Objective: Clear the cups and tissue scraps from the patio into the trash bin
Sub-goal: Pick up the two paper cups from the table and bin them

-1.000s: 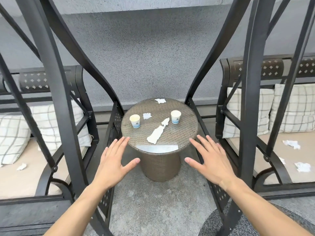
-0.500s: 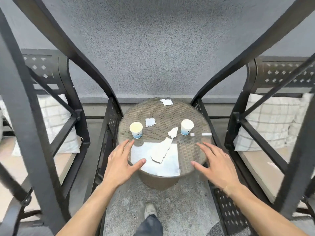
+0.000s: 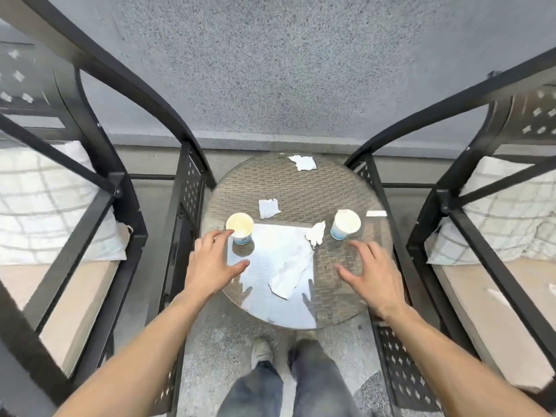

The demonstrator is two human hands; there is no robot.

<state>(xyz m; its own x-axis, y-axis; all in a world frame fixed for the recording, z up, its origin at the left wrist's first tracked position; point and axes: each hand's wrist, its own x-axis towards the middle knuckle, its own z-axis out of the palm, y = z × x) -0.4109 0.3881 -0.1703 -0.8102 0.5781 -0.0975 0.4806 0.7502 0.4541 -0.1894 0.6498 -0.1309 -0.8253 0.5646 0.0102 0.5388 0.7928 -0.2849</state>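
Note:
A round wicker table (image 3: 301, 191) with a glass top stands in front of me. Two white paper cups with blue bases stand upright on it: the left cup (image 3: 239, 228) and the right cup (image 3: 345, 224). A long torn tissue strip (image 3: 293, 270) lies between them, with a small scrap (image 3: 316, 233) at its upper end. Two more scraps lie further back, one near the middle (image 3: 268, 208) and one at the far edge (image 3: 303, 162). My left hand (image 3: 212, 261) hovers open, fingertips just beside the left cup. My right hand (image 3: 371, 270) is open, just below the right cup.
Black metal swing seats flank the table on both sides, with checked cushions on the left (image 3: 51, 203) and right (image 3: 505, 215). Tissue scraps (image 3: 499, 296) lie on the right seat. A grey textured wall (image 3: 270, 70) stands behind. My legs and shoes (image 3: 261, 353) are at the table's near edge.
I have stepped closer to the table and look more steeply down. Both hands have moved forward over the tabletop toward the two cups.

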